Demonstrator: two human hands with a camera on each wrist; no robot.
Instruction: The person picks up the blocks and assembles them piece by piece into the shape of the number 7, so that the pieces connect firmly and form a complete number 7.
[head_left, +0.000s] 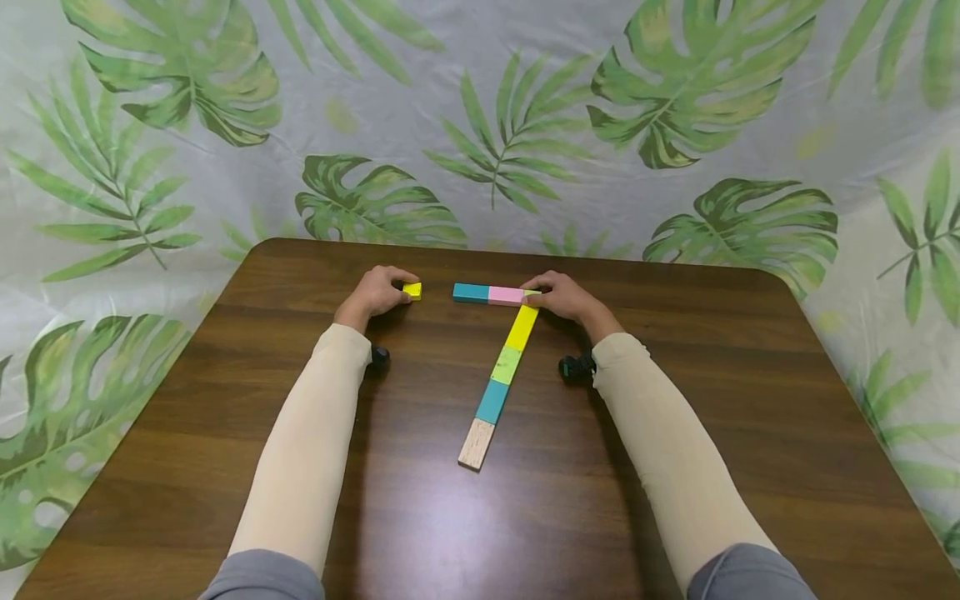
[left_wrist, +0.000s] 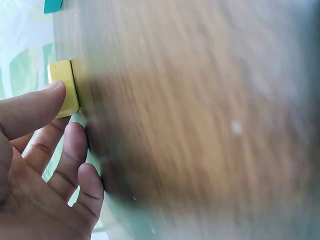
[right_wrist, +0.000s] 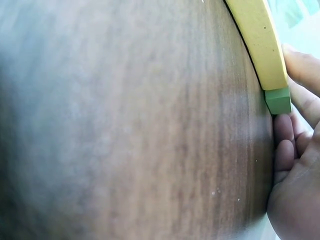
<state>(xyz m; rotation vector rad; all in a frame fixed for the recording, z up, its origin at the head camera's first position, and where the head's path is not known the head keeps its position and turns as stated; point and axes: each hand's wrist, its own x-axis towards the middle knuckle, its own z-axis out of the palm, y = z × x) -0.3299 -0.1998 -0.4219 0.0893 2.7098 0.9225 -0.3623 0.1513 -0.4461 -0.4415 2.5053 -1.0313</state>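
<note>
My left hand (head_left: pixel 375 292) pinches a small yellow block (head_left: pixel 413 291) on the table; in the left wrist view the thumb lies over the block's face. Across a gap to its right lies a short row: a teal block (head_left: pixel 471 292), a pink block (head_left: pixel 506 296) and a green block (right_wrist: pixel 278 101). My right hand (head_left: pixel 564 296) grips the green block at the corner, partly covering it. From there a slanted line runs toward me: a yellow block (head_left: pixel 522 328), a lime block (head_left: pixel 506 364), a teal block (head_left: pixel 492 402) and a bare wooden block (head_left: pixel 476 444).
The blocks lie on a dark brown wooden table (head_left: pixel 712 417), near its far edge. Behind it hangs a leaf-patterned sheet (head_left: pixel 525 108). Both forearms reach along the two sides of the slanted line, a small dark device at each wrist.
</note>
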